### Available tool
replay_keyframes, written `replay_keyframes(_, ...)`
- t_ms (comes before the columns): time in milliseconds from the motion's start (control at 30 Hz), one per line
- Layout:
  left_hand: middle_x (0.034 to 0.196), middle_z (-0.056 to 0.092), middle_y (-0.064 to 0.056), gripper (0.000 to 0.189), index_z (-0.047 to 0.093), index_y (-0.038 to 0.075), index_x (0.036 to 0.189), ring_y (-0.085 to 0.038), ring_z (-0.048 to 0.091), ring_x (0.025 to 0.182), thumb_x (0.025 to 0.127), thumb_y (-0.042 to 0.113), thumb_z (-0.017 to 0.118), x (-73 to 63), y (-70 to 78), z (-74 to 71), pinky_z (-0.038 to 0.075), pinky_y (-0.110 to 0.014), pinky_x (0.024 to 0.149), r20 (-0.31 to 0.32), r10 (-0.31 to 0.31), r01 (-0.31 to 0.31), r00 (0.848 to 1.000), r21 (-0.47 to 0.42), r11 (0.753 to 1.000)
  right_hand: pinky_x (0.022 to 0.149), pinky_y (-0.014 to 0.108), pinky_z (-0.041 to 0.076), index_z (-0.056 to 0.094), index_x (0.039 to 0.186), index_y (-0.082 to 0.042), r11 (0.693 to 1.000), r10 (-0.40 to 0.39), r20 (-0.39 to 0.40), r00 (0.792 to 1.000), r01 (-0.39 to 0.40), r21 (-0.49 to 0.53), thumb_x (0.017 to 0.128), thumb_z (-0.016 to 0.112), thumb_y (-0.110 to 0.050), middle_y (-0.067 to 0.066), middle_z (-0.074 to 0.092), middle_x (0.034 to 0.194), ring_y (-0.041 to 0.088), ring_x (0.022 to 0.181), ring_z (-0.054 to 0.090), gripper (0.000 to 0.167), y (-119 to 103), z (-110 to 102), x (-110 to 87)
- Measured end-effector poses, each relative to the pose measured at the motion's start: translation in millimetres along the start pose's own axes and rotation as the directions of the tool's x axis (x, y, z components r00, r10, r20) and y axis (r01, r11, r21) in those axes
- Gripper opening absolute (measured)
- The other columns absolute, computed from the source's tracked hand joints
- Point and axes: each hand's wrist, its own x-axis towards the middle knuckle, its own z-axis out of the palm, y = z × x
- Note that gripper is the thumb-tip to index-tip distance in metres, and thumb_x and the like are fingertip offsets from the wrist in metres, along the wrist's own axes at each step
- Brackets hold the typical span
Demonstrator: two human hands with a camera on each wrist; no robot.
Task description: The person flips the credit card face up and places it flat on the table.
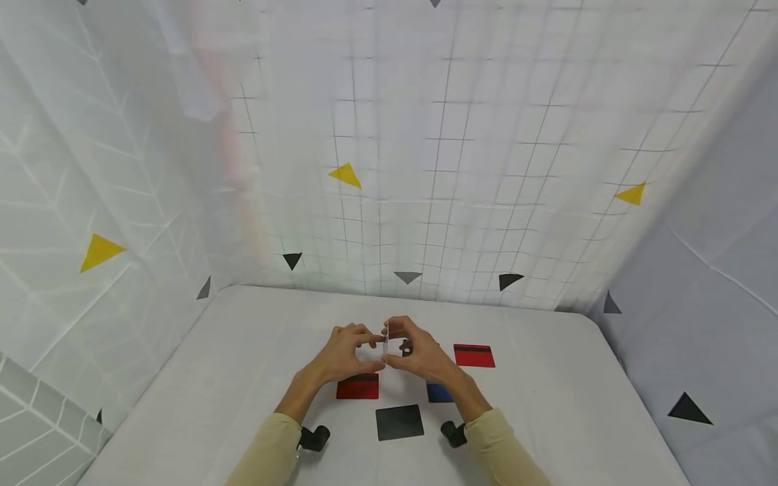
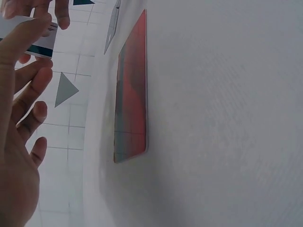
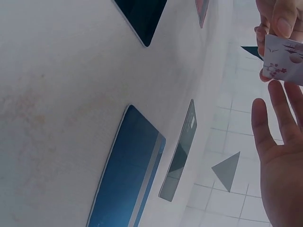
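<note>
Above the white table, both hands pinch one white plastic card (image 1: 385, 339), held edge-on to the head view. The left hand (image 1: 345, 351) has its thumb and fingertips on it. In the left wrist view, the face of the card (image 2: 49, 39) carries a dark stripe. My right hand (image 1: 423, 352) grips the card from the other side. A pink flower print covers that face of the card (image 3: 278, 59) in the right wrist view. Below the left hand lies a red card (image 1: 358, 389) with a dark stripe; a blue card (image 1: 439, 393) is partly hidden under the right forearm.
A black card (image 1: 399, 423) lies nearest the body, between the forearms. Another red card (image 1: 474, 356) rests right of the right hand. Behind that hand a dark grey card (image 3: 181, 153) is mostly covered in the head view. White sheets (image 1: 401, 169) hang beyond the table (image 1: 547, 405).
</note>
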Motion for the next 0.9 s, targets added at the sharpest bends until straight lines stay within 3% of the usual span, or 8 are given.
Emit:
replay_keyframes(167, 0.105, 0.065, 0.007, 0.058, 0.068, 0.022, 0.131, -0.016, 0.057, 0.104, 0.085, 0.057, 0.073, -2.3, -2.7, -3.4, 0.036, -0.046, 0.096, -0.015, 0.009, -0.01, 1.0, -0.038, 0.999, 0.1, 0.053, 0.047, 0.044, 0.14, -0.028, 1.0, 0.007, -0.008, 1.0, -0.007, 0.003, 0.088, 0.078, -0.036, 0.004, 0.057, 0.134, 0.03, 0.125, 0.056, 0.063, -1, 0, -0.2)
replay_keyframes(267, 0.105, 0.064, 0.01, 0.057, 0.068, 0.023, 0.131, -0.015, 0.055, 0.097, 0.086, 0.056, 0.073, -4.1, -4.2, -6.8, 0.038, -0.044, 0.092, -0.04, 0.002, -0.005, 0.999, -0.067, 0.998, 0.099, 0.054, 0.048, 0.045, 0.142, -0.023, 1.0, 0.016, -0.016, 1.0, -0.016, -0.012, 0.087, 0.078, -0.037, 0.002, 0.056, 0.133, 0.023, 0.123, 0.057, 0.065, -1, 0, 0.1)
replay_keyframes(400, 0.111, 0.066, 0.003, 0.062, 0.066, 0.02, 0.133, -0.018, 0.053, 0.094, 0.085, 0.057, 0.074, -5.6, -5.2, -11.2, 0.038, -0.043, 0.087, -0.077, 0.005, -0.013, 0.997, -0.101, 0.995, 0.097, 0.055, 0.049, 0.046, 0.142, -0.025, 0.999, 0.026, -0.027, 0.999, -0.026, -0.024, 0.086, 0.08, -0.037, -0.003, 0.056, 0.129, 0.016, 0.118, 0.056, 0.066, -2, -1, 0.7)
replay_keyframes(533, 0.116, 0.065, -0.001, 0.066, 0.064, 0.024, 0.134, -0.018, 0.053, 0.094, 0.082, 0.062, 0.074, -6.6, -6.1, -14.2, 0.037, -0.042, 0.087, -0.104, 0.004, -0.014, 0.995, -0.094, 0.996, 0.097, 0.054, 0.049, 0.046, 0.142, -0.026, 0.998, 0.025, -0.02, 0.999, -0.026, -0.065, 0.086, 0.08, -0.037, -0.004, 0.055, 0.127, 0.017, 0.117, 0.053, 0.067, -3, -1, 1.3)
replay_keyframes(733, 0.114, 0.06, 0.013, 0.065, 0.062, 0.034, 0.134, -0.009, 0.049, 0.092, 0.079, 0.067, 0.074, -8.5, -5.8, -17.0, 0.037, -0.038, 0.086, -0.131, -0.006, -0.004, 0.991, -0.079, 0.997, 0.093, 0.047, 0.053, 0.049, 0.143, -0.025, 0.972, 0.033, 0.002, 0.999, -0.031, -0.233, 0.087, 0.077, -0.042, -0.001, 0.053, 0.127, 0.021, 0.112, 0.054, 0.064, -5, -1, 2.0)
replay_keyframes(900, 0.116, 0.062, 0.014, 0.066, 0.061, 0.033, 0.135, -0.007, 0.049, 0.092, 0.078, 0.064, 0.076, -9.5, -3.7, -19.1, 0.036, -0.039, 0.086, -0.135, 0.0, -0.011, 0.991, -0.082, 0.997, 0.097, 0.05, 0.045, 0.055, 0.141, -0.026, 0.91, 0.005, 0.003, 1.0, -0.003, -0.415, 0.087, 0.074, -0.047, -0.003, 0.056, 0.126, 0.015, 0.111, 0.054, 0.061, -8, 0, 2.9)
